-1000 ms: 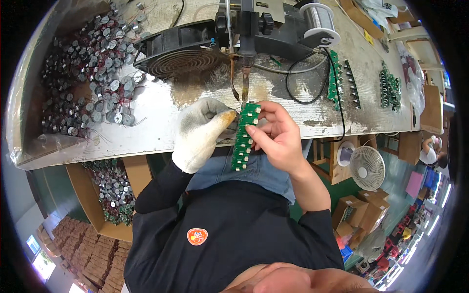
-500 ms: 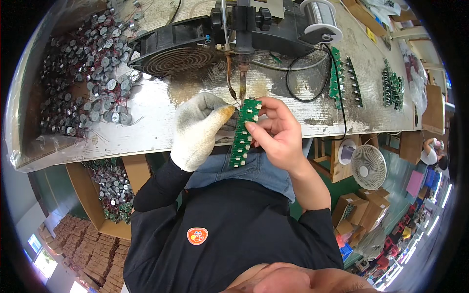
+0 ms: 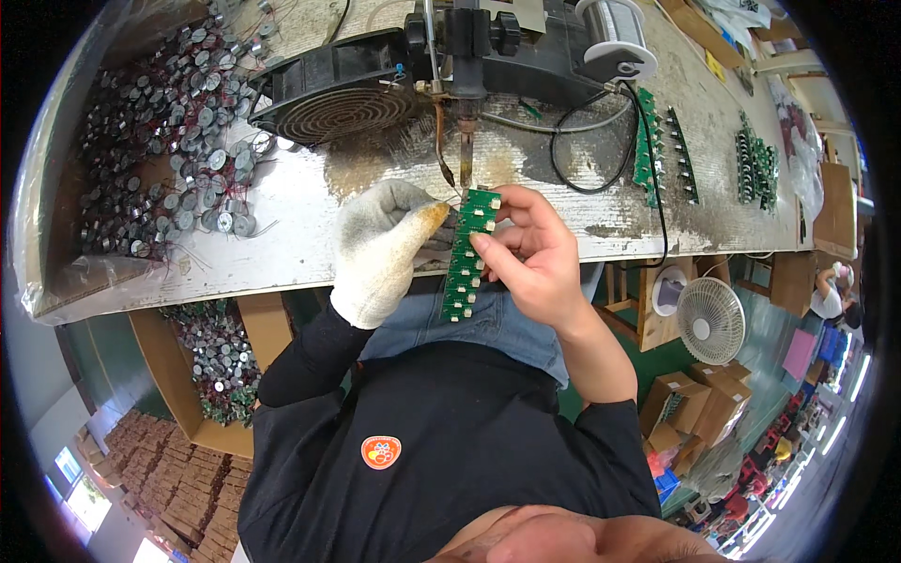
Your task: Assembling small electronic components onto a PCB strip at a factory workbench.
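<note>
My bare right hand (image 3: 540,267) grips a long green circuit board (image 3: 462,272) by its right edge, thumb on its face. The board stands nearly upright in the picture, with small white connectors along it. At its upper left edge, my left hand (image 3: 375,253), in a whitish glove with a stained thumb, is closed in a pinch; what lies between the fingertips is too small to make out. Right above the board's top end points the tip of a fixed soldering iron (image 3: 466,155). A thin bent solder feed tube (image 3: 441,141) comes down beside it.
A black fan (image 3: 347,114) and a solder spool (image 3: 610,33) flank the iron. Many small round silver parts with red wires (image 3: 178,141) lie at left. More green boards (image 3: 646,150) and a black cable (image 3: 556,155) are at right. Below stands a carton (image 3: 174,375).
</note>
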### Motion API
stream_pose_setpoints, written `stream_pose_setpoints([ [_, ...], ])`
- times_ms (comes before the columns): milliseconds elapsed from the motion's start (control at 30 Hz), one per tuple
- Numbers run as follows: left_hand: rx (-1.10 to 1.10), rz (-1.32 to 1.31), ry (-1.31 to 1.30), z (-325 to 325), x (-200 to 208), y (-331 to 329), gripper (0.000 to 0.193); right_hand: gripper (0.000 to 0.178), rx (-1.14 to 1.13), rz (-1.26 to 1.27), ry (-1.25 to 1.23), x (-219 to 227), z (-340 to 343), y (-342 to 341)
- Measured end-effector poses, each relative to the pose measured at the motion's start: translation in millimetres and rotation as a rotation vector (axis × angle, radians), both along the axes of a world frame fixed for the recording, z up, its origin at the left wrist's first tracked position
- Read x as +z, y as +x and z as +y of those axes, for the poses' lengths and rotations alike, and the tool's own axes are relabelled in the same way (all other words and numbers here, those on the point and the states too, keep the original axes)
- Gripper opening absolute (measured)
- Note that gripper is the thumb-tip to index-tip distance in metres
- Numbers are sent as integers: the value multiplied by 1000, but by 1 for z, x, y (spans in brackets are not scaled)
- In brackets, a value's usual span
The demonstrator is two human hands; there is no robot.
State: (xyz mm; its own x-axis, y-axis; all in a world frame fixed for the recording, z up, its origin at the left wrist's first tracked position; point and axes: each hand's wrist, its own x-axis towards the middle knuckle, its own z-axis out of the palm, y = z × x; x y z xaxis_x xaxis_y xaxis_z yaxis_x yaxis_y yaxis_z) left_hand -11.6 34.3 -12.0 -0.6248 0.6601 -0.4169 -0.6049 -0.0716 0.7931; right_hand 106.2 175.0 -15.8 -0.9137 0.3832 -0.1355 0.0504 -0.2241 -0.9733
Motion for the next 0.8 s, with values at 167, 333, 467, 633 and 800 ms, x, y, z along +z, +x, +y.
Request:
stream_pose_setpoints([
  [167, 2, 49, -4, 1, 6, -1, 15, 39, -21, 11, -58, 5, -3, -2],
  [333, -22, 61, -45, 3, 9, -3, 16, 39, -28, 11, -40, 6, -2, -1],
  [467, -11, 81, -61, 3, 14, -2, 13, 39, -21, 27, -43, 6, -3, -3],
  [633, -13, 39, -38, 3, 8, -2, 17, 38, -34, 15, -48, 4, -2, -2],
  [800, -10, 8, -40, 3, 7, -1, 18, 38, -25, 3, -65, 2, -4, -1],
])
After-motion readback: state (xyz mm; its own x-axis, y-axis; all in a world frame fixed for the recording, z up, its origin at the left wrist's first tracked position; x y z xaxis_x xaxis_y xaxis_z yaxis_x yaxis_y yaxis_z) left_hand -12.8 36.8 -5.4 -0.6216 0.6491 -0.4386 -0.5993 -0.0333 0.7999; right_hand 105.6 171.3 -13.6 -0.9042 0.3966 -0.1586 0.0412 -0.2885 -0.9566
